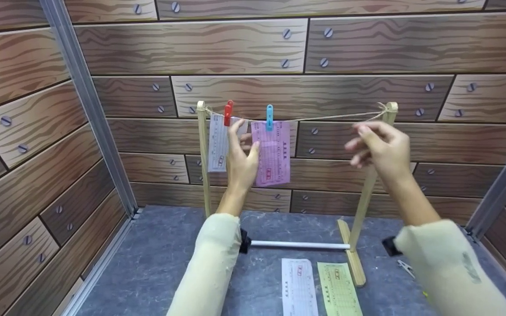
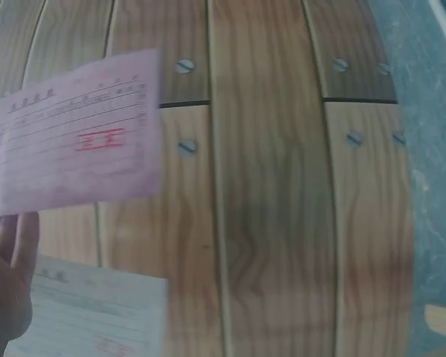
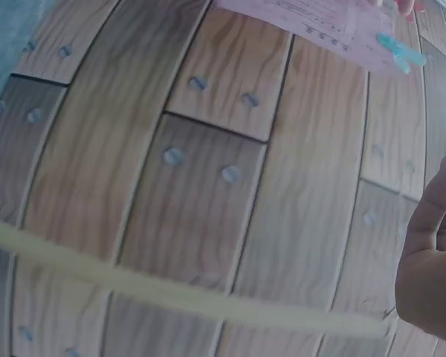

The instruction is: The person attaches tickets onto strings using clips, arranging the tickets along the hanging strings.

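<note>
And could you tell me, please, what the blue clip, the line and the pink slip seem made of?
Blue clip: probably smooth plastic, judging by its even, bright color. Line: seemingly matte natural twine, given its tan color and loose ends. Pink slip: likely thin matte paper, printed and without shine.

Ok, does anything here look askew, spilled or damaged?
Nothing looks spilled or damaged. The one slightly uneven thing is the string: it dips lowest near the blue clip, left of its middle, probably because the pink slip and hanging white slip are both toward that end.
</note>
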`<act>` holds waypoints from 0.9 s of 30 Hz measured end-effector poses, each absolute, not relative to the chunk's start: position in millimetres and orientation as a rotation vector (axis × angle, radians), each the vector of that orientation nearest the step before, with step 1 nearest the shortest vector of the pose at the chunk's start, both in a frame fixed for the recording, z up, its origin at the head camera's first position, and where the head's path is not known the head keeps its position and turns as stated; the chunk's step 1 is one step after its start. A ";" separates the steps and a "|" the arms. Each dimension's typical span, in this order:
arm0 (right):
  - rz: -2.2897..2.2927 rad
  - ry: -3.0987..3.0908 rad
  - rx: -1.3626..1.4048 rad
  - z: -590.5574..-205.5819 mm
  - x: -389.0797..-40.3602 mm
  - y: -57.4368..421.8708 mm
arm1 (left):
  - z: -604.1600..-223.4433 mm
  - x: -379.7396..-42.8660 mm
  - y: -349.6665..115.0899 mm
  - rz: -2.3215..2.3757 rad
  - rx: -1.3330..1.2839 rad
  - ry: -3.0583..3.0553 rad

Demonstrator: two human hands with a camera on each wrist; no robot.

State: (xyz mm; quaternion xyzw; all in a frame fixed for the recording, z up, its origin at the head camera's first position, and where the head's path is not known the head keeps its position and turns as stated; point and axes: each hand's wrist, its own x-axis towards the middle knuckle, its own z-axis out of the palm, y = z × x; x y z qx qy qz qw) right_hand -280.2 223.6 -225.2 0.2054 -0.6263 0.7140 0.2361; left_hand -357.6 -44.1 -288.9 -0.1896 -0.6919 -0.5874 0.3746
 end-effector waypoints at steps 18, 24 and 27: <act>1.965 -1.918 0.203 -360.9 -258.8 318.0 | -410.4 -345.8 -51.1 -1.621 -0.373 -1.843; 1.894 -2.056 0.015 -407.0 -248.1 354.5 | -455.8 -335.9 -47.6 -1.642 -0.292 -1.930; 1.804 -2.170 -0.128 -428.4 -242.3 372.1 | -476.7 -330.2 -44.4 -1.689 -0.269 -1.998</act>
